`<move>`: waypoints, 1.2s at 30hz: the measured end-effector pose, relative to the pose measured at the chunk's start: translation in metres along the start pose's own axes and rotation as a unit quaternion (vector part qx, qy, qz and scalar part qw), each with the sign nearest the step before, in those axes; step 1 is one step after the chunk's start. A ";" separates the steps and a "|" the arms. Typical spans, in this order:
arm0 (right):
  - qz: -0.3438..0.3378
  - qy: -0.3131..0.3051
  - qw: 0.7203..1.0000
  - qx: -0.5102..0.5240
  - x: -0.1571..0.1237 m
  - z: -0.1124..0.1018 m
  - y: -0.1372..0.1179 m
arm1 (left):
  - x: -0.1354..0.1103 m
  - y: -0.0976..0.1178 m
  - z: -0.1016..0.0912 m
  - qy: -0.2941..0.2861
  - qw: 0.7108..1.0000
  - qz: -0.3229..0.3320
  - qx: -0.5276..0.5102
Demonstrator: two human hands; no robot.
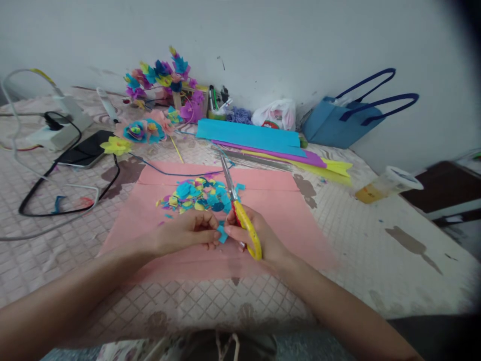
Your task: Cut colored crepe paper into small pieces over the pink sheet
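Note:
Between both hands is a small piece of blue paper (223, 234). My left hand (193, 229) pinches its left side with thumb and forefinger. My right hand (259, 230) is closed around a pair of scissors (248, 225) with yellow and red handles, blades pointing up and away. The right fingertips also touch the blue paper from the other side. Just beyond the hands, a pile of cut paper bits (199, 194) in blue, yellow and purple lies on a pink paper sheet (150, 175). Both palms are hidden from view.
Folded blue paper (248, 135) lies over purple and yellow sheets behind the pink one. Paper flowers (150, 130), a phone (86, 149) and cables (33, 193) are at left. A blue bag (338, 123) and a tilted plastic cup (387, 184) with orange contents are at right.

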State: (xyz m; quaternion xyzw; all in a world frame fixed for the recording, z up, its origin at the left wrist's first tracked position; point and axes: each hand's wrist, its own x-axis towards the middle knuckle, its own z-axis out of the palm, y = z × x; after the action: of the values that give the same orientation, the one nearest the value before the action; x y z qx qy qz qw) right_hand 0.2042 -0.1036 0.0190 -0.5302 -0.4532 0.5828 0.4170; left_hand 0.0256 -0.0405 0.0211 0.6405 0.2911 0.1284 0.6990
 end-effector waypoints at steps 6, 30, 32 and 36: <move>0.022 0.005 1.000 -0.014 0.000 0.000 0.001 | -0.002 0.004 -0.003 0.051 0.999 -0.003 0.015; 0.006 -0.001 1.000 0.011 0.002 -0.002 0.001 | -0.003 0.006 -0.004 0.025 0.999 -0.024 -0.017; 0.002 0.003 1.000 0.015 0.002 -0.001 0.001 | -0.002 0.006 -0.001 0.052 0.998 -0.010 -0.015; -0.010 0.044 0.998 0.034 0.001 0.001 0.001 | 0.000 0.004 0.009 0.121 0.992 0.030 0.001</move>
State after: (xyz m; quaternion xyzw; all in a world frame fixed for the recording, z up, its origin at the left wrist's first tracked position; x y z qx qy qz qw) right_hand 0.2034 -0.1029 0.0175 -0.5367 -0.4193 0.5697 0.4600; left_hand 0.0312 -0.0475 0.0247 0.6293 0.3542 0.2255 0.6539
